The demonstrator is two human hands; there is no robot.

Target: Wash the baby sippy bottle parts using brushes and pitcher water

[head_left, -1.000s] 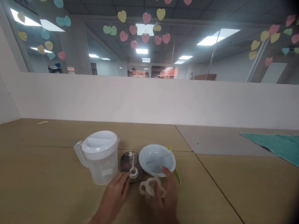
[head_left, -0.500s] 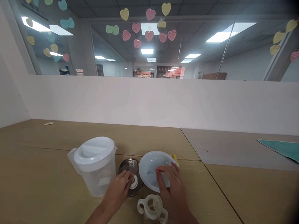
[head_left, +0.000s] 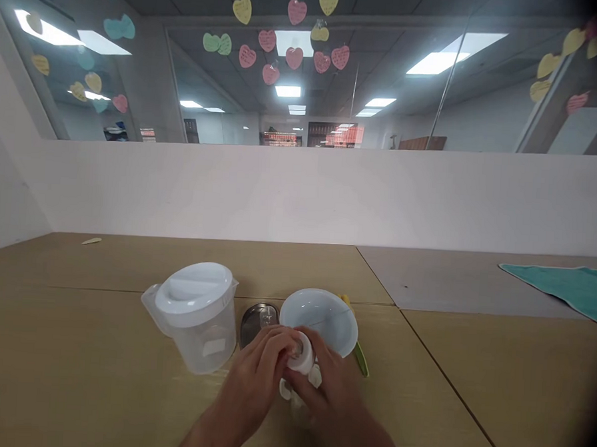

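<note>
My left hand [head_left: 261, 365] and my right hand [head_left: 328, 378] are together in front of the bowl, fingers closed around a white bottle collar [head_left: 303, 358]. A clear piece seems to sit in its middle, partly covered by my left fingers. Below them, mostly hidden, stands a baby bottle with white handles [head_left: 284, 389]. Just beyond my right hand lies a white bowl [head_left: 341, 309] with a thin straw-like stick [head_left: 318, 322] in it. Left of the bowl is a metal tray [head_left: 250, 322] carrying a clear cap [head_left: 268, 316].
A lidded clear plastic pitcher [head_left: 198, 325] stands to the left. A yellow-and-green long-handled thing [head_left: 361, 360] lies against the bowl's right side. A teal cloth [head_left: 570, 288] is at the far right, and a wall with a window [head_left: 300, 193] rises behind the table.
My left hand has lifted the white collar off the tray and moved right. My right hand has let go of the thin stick, leaving it in the bowl, and joined the left on the collar.
</note>
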